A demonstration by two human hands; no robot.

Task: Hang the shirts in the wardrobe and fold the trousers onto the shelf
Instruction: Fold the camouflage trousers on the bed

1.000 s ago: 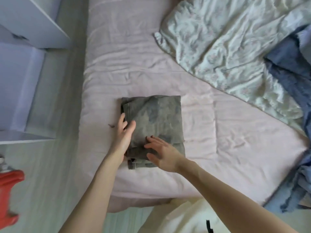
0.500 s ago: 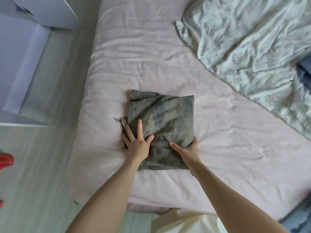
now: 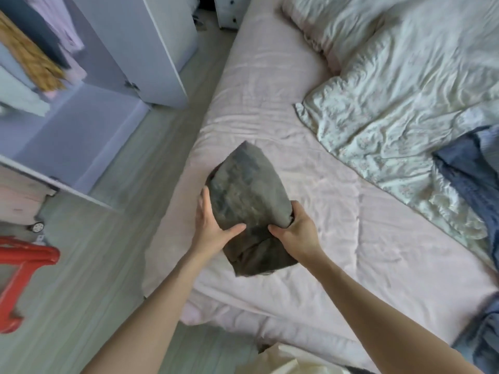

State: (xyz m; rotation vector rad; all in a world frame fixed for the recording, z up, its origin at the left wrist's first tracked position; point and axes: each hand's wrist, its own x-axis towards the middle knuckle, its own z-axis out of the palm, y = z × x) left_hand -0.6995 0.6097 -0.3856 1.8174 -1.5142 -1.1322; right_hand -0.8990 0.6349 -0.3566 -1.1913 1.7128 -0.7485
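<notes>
Folded grey-green trousers (image 3: pixel 247 195) are held up above the pink bed (image 3: pixel 270 85), tilted with one corner pointing away. My left hand (image 3: pixel 213 225) grips their left side, thumb on top. My right hand (image 3: pixel 297 230) grips the near right edge, fingers curled under the bundle. The open wardrobe (image 3: pixel 81 109) stands at the upper left, with hanging garments (image 3: pixel 40 49) inside and a bare pale floor panel.
A crumpled floral duvet (image 3: pixel 391 103) covers the bed's right half, with blue cloth (image 3: pixel 472 174) on it. A white wardrobe door (image 3: pixel 162 49) stands open beside the bed. A red stool (image 3: pixel 24 263) sits on the grey floor at left.
The trousers lay flat on the bed under both hands; now both hands have lifted them off the sheet. My view has swung left, bringing the wardrobe in.
</notes>
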